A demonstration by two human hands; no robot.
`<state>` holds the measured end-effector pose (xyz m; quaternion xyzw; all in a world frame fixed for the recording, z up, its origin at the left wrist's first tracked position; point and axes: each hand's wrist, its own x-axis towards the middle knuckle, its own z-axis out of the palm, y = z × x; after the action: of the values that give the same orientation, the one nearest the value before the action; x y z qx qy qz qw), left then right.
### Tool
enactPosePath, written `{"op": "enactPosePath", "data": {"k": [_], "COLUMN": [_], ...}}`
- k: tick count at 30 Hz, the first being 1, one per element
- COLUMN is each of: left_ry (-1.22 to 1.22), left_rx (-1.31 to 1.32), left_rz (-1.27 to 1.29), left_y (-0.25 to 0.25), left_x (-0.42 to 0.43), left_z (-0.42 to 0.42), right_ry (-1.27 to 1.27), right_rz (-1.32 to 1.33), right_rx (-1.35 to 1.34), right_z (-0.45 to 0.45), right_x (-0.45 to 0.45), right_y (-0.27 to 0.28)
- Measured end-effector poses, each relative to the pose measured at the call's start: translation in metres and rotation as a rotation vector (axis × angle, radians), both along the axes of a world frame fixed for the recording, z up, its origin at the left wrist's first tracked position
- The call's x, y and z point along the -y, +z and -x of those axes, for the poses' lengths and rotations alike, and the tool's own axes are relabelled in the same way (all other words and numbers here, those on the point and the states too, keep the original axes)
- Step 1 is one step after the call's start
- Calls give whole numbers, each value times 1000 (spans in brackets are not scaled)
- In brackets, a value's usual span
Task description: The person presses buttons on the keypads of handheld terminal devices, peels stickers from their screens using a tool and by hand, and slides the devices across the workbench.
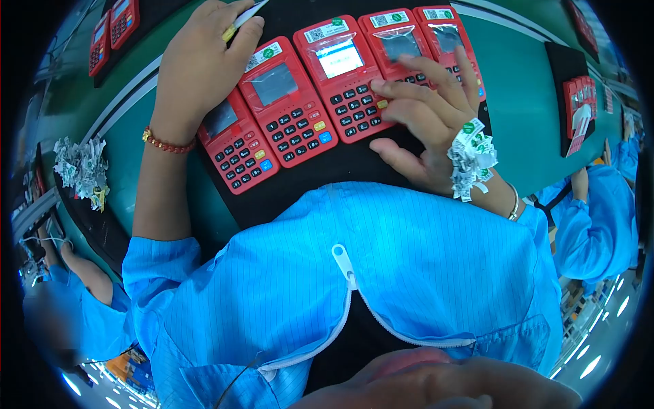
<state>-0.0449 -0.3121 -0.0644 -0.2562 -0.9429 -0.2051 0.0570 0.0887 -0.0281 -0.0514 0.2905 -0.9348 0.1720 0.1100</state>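
Note:
Several red card payment terminals lie side by side on a black mat, with barcode labels and green round stickers at their tops. The one in the middle (338, 88) has a lit screen; the others' screens look dark under clear film. My left hand (204, 58), above the leftmost terminals (235, 146), is closed on a thin pointed white and yellow tool (240, 22) whose kind I cannot make out. My right hand (432, 112) has its fingers apart over the lit terminal's keypad and its right neighbour (395, 44). A clump of peeled labels (471, 160) sticks to its back.
A pile of label scraps (82, 170) lies at the left on the green table (514, 88). More red terminals stand at the upper left (122, 24) and on a black mat at the right (579, 102). Co-workers in blue sit at left (102, 313) and right (596, 218).

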Motion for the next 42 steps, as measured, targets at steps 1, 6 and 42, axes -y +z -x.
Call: {"op": "enactPosePath", "data": {"k": [1, 6, 42], "left_ry": [-12, -14, -352], "left_rx": [9, 40, -42], "left_rz": [-6, -39, 14], "left_y": [-1, -3, 36], "left_x": [1, 5, -146], "left_z": [0, 2, 11], "right_ry": [-39, -52, -214], "right_rz": [14, -152, 291], "right_rx": [5, -28, 195], "right_z": [-4, -18, 79], "right_x": [-1, -18, -62], "right_y": [0, -8, -44]}}
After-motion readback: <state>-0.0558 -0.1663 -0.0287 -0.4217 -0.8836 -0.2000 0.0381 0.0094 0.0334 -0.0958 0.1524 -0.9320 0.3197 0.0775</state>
